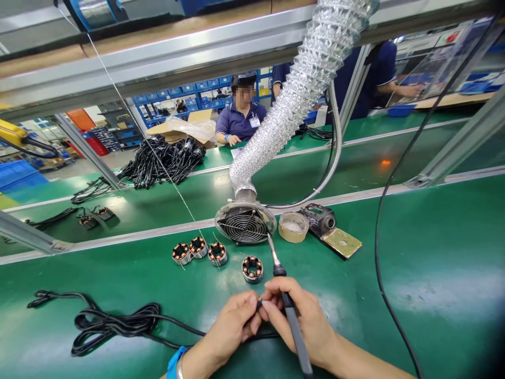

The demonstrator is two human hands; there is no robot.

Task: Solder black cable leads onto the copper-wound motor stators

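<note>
My left hand (232,322) pinches the end of a black cable (118,322), where small coloured wires show between the fingertips. The rest of that cable lies in a loose coil to the left. In my right hand (310,316) is a soldering iron (294,329), its tip pointing away toward the fan. My right thumb and fingertip also meet at the cable's wire end, touching or nearly touching my left fingers. Just beyond my hands stands a ring-shaped motor stator (252,269) with copper windings. Farther left are more stators (217,253), grouped close together.
A round fume extractor fan (244,226) with a silver foil duct (288,89) stands ahead. Right of it are a round tub (293,227) and an iron stand with a sponge (342,242). Solder wire hangs from a spool (97,13). Across the bench sits a person (240,118) near heaped black cables (163,160).
</note>
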